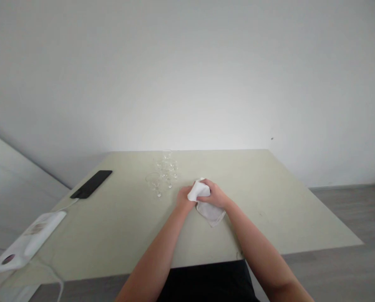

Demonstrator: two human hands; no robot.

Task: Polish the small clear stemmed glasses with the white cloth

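Both my hands meet over the middle of a pale table (118,218). My right hand (215,195) is closed around a bunched white cloth (206,205), part of which hangs down onto the table. My left hand (183,198) is closed against the cloth's left side; whether it holds something inside the cloth is hidden. Just beyond and to the left of my hands stand several small clear stemmed glasses (164,172), the nearest one (154,183) a hand's width from my left hand.
A black phone (91,183) lies near the table's left edge, with a white cable running to a white device (30,241) at the front left corner. A plain white wall rises behind the table. Grey floor shows on the right.
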